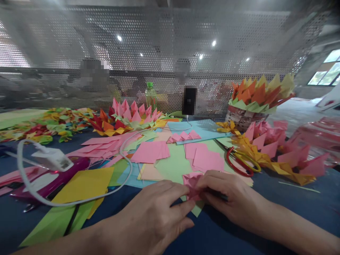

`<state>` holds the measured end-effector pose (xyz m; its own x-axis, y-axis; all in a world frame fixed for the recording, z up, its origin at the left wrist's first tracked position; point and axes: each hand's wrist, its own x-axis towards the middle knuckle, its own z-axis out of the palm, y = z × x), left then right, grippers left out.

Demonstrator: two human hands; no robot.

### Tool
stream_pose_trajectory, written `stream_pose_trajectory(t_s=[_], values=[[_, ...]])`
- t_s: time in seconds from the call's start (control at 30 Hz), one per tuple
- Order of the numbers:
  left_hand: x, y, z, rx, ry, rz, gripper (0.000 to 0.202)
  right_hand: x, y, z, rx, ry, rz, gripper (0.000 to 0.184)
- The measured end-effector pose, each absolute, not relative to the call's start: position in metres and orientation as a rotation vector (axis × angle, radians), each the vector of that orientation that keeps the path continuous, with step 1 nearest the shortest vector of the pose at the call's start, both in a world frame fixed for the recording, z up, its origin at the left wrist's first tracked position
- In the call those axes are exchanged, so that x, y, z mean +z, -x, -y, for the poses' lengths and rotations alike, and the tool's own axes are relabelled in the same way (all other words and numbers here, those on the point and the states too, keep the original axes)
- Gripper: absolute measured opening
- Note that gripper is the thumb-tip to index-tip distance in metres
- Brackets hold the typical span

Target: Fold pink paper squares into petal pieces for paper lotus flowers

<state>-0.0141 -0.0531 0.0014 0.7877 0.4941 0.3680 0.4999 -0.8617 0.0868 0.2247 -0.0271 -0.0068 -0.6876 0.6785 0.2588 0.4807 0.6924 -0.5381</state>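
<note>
Paper [189, 180], pink and creased, lies between the two hands at the near edge of the layered sheets, over the dark blue table [217, 237]. The right hand [233, 193] has its thumb and fingers closed on the right side of it, while the left hand [159, 209] lays its fingertips along the left edge, thumb lower down; whether those fingers pinch or only press, I cannot tell. The hold looks like a bracing one: two sides steadied so that a crease can be worked close to the surface.

Flat pink squares [208, 159] lie just beyond the fingers on a pale green sheet [170, 159], probably kept there for easy reach. Farther off lies a row of pink folded points [186, 136]. The scissors [228, 157] lie to the right, handles towards the worker, which would suit a quick pick-up.

A black phone [189, 101] stands upright before the perforated metal screen [164, 46] — perhaps so its display faces the seat — and a white cable [131, 170] loops across the papers to it. The green-capped bottle [151, 96] shows no readable label; print-like marks on the cylindrical container [236, 117], under the orange-and-yellow paper lotus [256, 92], are too blurred to read.
</note>
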Motion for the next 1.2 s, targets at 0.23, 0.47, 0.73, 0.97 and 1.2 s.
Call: stream_pose_trajectory(t_s=[0.23,0.47,0.73,0.97,1.2], values=[[0.0001,0.0139,0.0533,-0.646,2.973,0.853,0.031,-0.0076,-0.2246,0.0276,0.596,0.903,2.470,0.025],[0.0015,0.0140,0.0516,-0.667,2.971,0.863,0.034,-0.0092,-0.2246,0.0264,0.555,0.869,2.481,0.023],[0.0020,0.0150,0.0524,-0.649,2.967,0.858,0.035,-0.0114,-0.2273,0.0243,0.464,0.820,2.528,0.022],[0.0051,0.0136,0.0524,-0.644,2.954,0.831,0.035,-0.0067,-0.2292,0.0235,0.365,0.706,2.579,0.023],[0.0019,0.0140,0.0507,-0.660,2.956,0.794,0.032,-0.0038,-0.2324,0.0297,0.142,0.731,2.710,0.023]])
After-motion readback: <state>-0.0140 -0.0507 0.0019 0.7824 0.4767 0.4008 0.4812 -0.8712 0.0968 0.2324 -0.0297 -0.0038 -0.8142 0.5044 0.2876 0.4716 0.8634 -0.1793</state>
